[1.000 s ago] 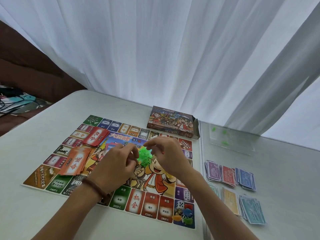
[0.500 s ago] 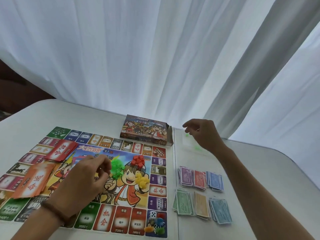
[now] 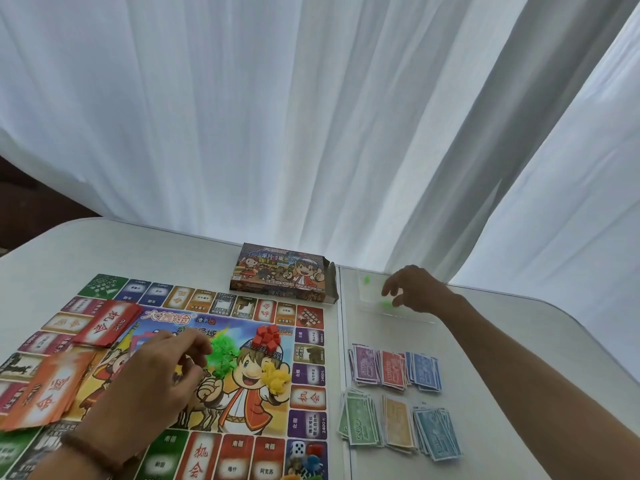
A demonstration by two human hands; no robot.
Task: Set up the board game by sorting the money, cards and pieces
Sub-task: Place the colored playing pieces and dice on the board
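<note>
A person's right hand (image 3: 412,292) hovers, grip released and fingers spread, over stray green pieces (image 3: 385,303) on clear plastic (image 3: 372,294) at two o'clock from the board (image 3: 308,396). The left hand (image 3: 162,372) curls beside the central green pile (image 3: 223,355); whether its grip holds anything cannot be told. A light fingertip pinch, piece by piece, likely works best.

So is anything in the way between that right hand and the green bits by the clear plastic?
Nothing visible. The right hand hovers just beside the green bits at the clear plastic; whether the plastic covers them is unclear. Towards the green pile, the red pile lies near the path.
</note>
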